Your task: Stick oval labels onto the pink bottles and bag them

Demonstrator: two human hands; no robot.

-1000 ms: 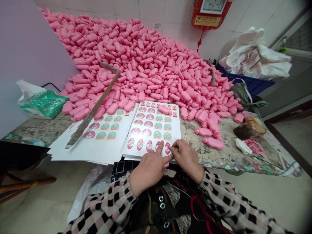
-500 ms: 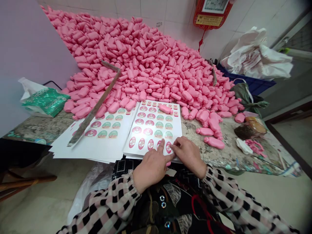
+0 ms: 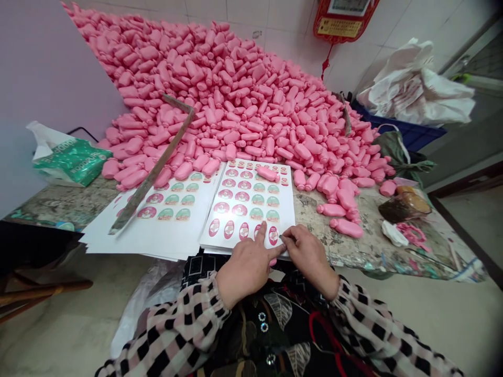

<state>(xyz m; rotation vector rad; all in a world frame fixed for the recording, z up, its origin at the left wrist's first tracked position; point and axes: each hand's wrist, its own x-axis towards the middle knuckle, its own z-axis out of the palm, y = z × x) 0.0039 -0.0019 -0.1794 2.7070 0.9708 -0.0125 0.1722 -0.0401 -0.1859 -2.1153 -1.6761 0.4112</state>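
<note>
Through the head camera I find the left hand (image 3: 247,264) palm down at the near edge of a label sheet (image 3: 287,209), index finger stretched out beside the bottom row and thumb reaching towards the right hand (image 3: 310,256). Part of a pink bottle (image 3: 272,262) shows below the left hand; its other fingers are hidden, so I cannot tell whether they grip it. The right hand is half curled, thumb and forefinger nearly together at the right edge of the last oval label (image 3: 273,235); I cannot confirm a hold. That label lies on the sheet in the bottom row's right-hand corner. I judge the step in hand to be freeing its edge. In my assessment, the next move calls for a fine pinch and a slow, even lift, with the sheet pressed down beside it. A second bottle (image 3: 268,174) lies across the sheet's upper labels; behind, a heap of bottles (image 3: 220,94) covers much of the table (image 3: 310,209).
</note>
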